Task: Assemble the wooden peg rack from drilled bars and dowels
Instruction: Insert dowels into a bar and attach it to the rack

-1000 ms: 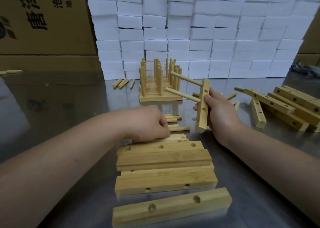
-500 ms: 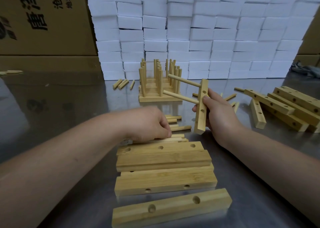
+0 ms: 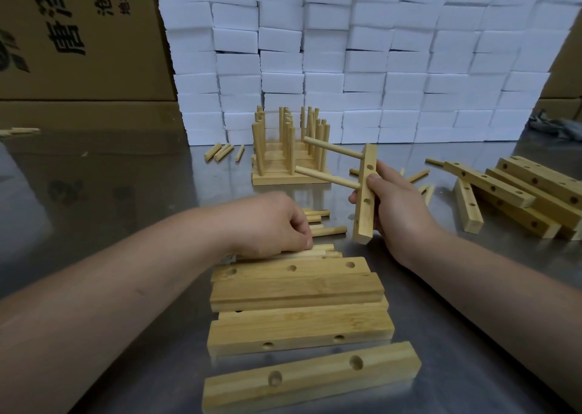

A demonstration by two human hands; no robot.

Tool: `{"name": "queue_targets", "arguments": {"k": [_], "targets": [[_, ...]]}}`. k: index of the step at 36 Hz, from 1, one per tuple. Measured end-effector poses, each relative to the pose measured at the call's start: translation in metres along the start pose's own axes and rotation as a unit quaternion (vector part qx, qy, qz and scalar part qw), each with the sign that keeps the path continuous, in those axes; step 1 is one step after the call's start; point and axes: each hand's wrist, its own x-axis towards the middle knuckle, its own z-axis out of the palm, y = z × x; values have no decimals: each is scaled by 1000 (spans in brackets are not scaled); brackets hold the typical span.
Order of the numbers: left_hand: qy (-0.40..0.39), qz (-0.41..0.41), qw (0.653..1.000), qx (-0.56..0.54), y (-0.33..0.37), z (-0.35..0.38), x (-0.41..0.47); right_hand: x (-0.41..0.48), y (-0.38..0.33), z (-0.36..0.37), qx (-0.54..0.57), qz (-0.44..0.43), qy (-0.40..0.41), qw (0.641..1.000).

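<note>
Head view: the right hand [image 3: 400,205] has its grip round a drilled bar [image 3: 365,199], upright above the desk [image 3: 110,177], two dowels [image 3: 330,152] jutting left. The left hand [image 3: 267,221] has its grip pinching loose dowels [image 3: 327,231] beyond the stacked bars [image 3: 296,290] — bare desk lies leftward. Both hands sit nearly where they were.

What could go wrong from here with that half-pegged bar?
1. The right hand holds the bar around its middle only, so pushing in a third dowel could twist it in the grip.
2. The two fitted dowels point toward the finished rack. A swing might knock its pegs.
3. The left hand reaches into loose dowels that could roll on the smooth table.
</note>
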Motion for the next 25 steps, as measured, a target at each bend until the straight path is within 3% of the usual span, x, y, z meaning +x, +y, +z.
{"name": "queue_targets", "arguments": {"k": [4, 7, 12, 18, 25], "targets": [[10, 9, 1000, -6, 1, 1, -1, 0, 0, 0, -2, -1, -1, 1000], [62, 20, 997, -31, 3, 4, -1, 0, -1, 0, 4, -11, 0, 1000], [129, 36, 980, -149, 7, 4, -1, 0, -4, 0, 1, -21, 3, 1000], [162, 65, 981, -84, 12, 7, -3, -7, -10, 5, -16, -47, -7, 999], [137, 78, 984, -87, 10, 2, -4, -10, -14, 6, -17, -54, 5, 998]]}}
